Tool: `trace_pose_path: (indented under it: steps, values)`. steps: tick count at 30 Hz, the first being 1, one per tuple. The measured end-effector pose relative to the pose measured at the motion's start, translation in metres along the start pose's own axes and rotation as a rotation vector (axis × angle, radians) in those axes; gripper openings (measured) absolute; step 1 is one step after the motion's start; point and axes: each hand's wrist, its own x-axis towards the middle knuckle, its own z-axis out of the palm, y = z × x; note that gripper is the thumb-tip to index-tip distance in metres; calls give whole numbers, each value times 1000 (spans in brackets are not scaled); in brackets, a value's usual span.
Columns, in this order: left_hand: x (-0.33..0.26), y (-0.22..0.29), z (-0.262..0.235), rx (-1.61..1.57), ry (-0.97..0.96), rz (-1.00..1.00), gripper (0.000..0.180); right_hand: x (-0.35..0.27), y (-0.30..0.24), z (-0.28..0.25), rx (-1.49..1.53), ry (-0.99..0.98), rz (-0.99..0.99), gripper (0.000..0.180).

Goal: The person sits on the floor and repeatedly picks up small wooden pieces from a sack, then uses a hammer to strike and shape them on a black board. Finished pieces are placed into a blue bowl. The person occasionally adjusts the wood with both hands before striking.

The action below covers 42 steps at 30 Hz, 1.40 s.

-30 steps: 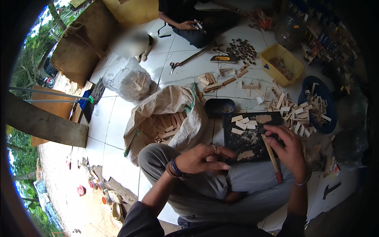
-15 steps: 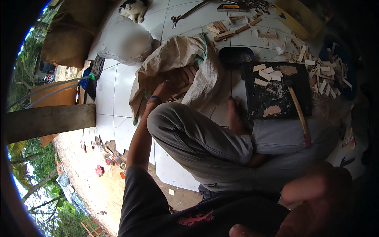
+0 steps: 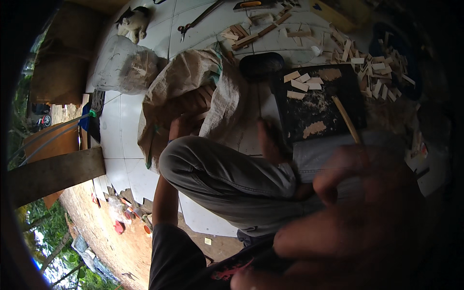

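My left hand reaches into the mouth of a pale woven sack. Reddish-brown wooden pieces lie inside it, beside the hand. My left fingers are mostly hidden, so whether they grip a piece cannot be told. Close to the camera, my right hand is large and blurred, its fingers apart and nothing seen in them. Behind it lies a hammer, its wooden handle partly covered by that hand. The handle rests across a black board, which carries several small pale wood pieces.
A heap of wood pieces lies right of the board. Beyond the sack are a dark oval tray, scissors, a stuffed clear plastic bag and a cat. My bent leg lies between the sack and me.
My left hand has drawn nearer to my knee within the sack's mouth. My right hand has risen closer to the camera, now covering part of the hammer handle. The whole view has shifted.
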Motion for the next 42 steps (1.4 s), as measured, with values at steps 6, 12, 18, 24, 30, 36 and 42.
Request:
trace_pose_path:
  steps: [6, 12, 18, 24, 30, 36, 42]
  values:
    - [-22, 11, -68, -1218, -14, -397, 24, 18, 63, -26, -335, 267, 68, 20]
    - [-24, 144, -151, -197, -65, 149, 19, 23, 94, 1, -290, 293, -77, 40]
    - [-23, 266, -108, -253, -108, 555, 27, 28, 117, 22, -334, 454, -127, 41]
    - [-14, 304, -31, -540, -338, 460, 32, -5, 143, -7, -391, 543, -54, 20]
    - [-12, 275, 11, -615, -213, 409, 33, -7, 187, -40, -434, 576, 109, 12]
    - [-2, 262, 38, -690, -3, 312, 27, 36, 233, -62, -926, 613, 0, 24]
    - [-1, 268, 32, -427, 19, 230, 23, 51, 246, -47, -1042, 719, -30, 35]
